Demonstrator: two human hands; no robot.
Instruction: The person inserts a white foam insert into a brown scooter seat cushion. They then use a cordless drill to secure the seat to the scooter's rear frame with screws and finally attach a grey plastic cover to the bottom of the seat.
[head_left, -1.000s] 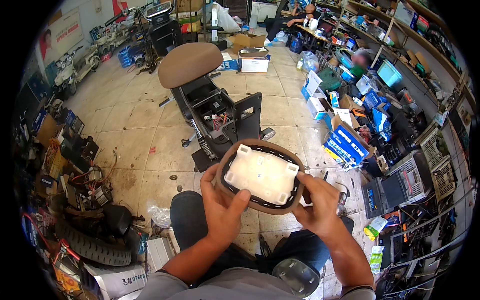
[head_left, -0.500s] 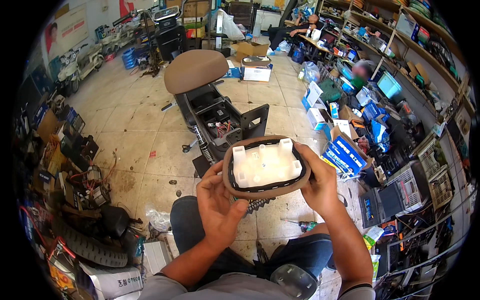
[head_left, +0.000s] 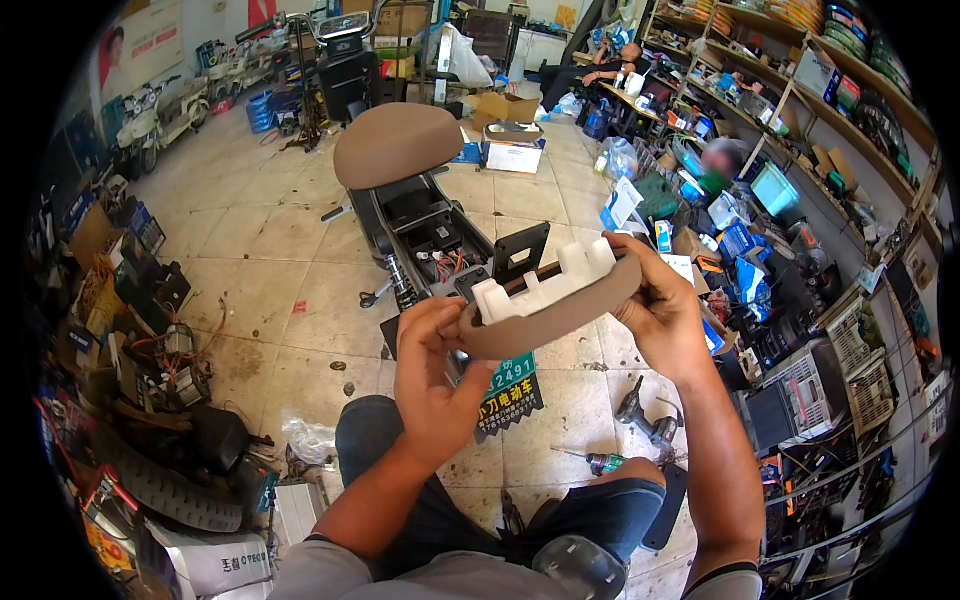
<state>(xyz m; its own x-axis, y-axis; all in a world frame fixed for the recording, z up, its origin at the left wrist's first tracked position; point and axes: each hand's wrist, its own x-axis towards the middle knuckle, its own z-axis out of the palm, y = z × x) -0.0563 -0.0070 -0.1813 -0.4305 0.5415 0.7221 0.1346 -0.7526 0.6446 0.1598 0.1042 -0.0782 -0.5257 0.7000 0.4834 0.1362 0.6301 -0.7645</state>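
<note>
Two hands [head_left: 662, 318] grip a brown cushion [head_left: 560, 328] by its ends, the left [head_left: 436, 382] perhaps loosely.

Yours: two hands, left hand [head_left: 437, 380] and right hand [head_left: 665, 325] | brown padded cushion [head_left: 555, 322], one | brown seat [head_left: 398, 145] ahead of you, one | green plate [head_left: 516, 372], one | green-handled screwdriver [head_left: 606, 463], one | black power drill [head_left: 640, 413], one | tyre [head_left: 180, 495] at your lower left, one | blue water jugs [head_left: 261, 112] on the floor, two | turquoise rectangular bin [head_left: 774, 188], one | seated person [head_left: 588, 74] in the background, one
</note>
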